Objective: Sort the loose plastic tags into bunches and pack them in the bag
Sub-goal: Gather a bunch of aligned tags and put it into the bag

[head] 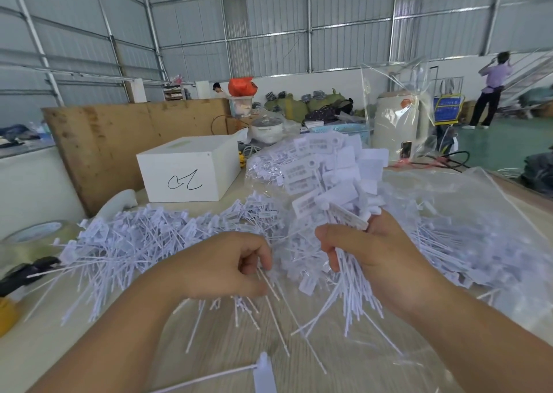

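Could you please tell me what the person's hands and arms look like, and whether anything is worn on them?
Both forearms are bare up to the picture's lower edge, with no sleeve in view. The left hand and the right hand wear no gloves, and no ring, watch or bracelet shows on the fingers or wrists. No markings are visible.

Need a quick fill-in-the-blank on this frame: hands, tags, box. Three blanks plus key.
1. The bunch of tags is gripped by the ____ hand.
2. The left hand pinches a few tag ____.
3. The white box bears a handwritten mark in ____ ink.

Missing words: right; tails; black
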Action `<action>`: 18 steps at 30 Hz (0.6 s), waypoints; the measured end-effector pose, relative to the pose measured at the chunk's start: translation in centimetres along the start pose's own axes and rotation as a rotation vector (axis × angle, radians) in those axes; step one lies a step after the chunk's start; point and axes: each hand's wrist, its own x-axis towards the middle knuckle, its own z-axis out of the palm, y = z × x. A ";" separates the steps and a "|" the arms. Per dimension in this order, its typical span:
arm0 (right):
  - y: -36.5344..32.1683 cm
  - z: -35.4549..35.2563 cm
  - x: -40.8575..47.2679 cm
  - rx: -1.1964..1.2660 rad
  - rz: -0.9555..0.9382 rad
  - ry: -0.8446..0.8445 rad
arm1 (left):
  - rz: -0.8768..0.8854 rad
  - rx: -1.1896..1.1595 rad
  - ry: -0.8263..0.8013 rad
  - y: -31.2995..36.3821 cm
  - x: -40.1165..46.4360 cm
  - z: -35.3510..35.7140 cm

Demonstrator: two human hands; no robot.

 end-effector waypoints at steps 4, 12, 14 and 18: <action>0.1 0.5 -0.2 -0.060 0.024 -0.017 | 0.005 -0.021 -0.148 0.7 -0.3 -0.2; 0.5 2.2 -0.3 -0.263 -0.038 -0.018 | -0.042 0.085 -0.361 0.8 -0.2 0.3; 0.6 2.5 -0.5 -0.287 -0.038 0.024 | -0.058 0.106 -0.366 0.8 0.0 0.5; 0.1 2.7 -0.7 -0.325 0.020 0.075 | -0.076 0.109 -0.390 1.0 -0.1 0.5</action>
